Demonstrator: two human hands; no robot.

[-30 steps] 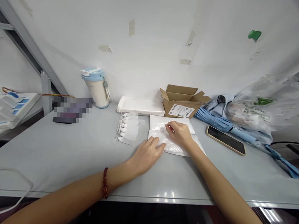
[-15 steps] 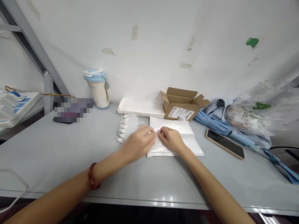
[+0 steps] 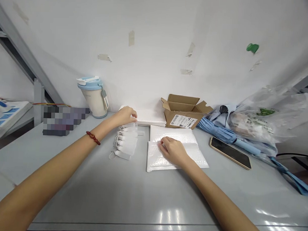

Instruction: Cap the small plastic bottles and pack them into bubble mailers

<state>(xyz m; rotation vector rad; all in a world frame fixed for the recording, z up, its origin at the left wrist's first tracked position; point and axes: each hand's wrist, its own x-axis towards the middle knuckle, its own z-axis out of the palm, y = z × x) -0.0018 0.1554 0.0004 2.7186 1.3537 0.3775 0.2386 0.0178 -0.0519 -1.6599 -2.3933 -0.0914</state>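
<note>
My right hand (image 3: 175, 152) lies on a white bubble mailer (image 3: 190, 160), its fingers curled at the mouth edge where the flap lies folded back. Farther left, my left hand (image 3: 125, 116) reaches over the far end of a row of small flat white pieces with looped cords (image 3: 126, 140). Its fingers bend downward with the tips close together; whatever lies between them is hidden. Just beyond and right of that hand is a stack of white mailers (image 3: 151, 117), partly covered by it.
An open cardboard box (image 3: 183, 111) with a label stands behind the bubble mailer. To the right are a phone (image 3: 230, 152), a folded blue umbrella (image 3: 219, 131) and a plastic bag (image 3: 257, 122). A cream tumbler (image 3: 95, 101) with a blue lid stands at the back left.
My left hand has left the mailer and moved left and away from me, to the far end of the row of white pieces. My right hand stays on the mailer.
</note>
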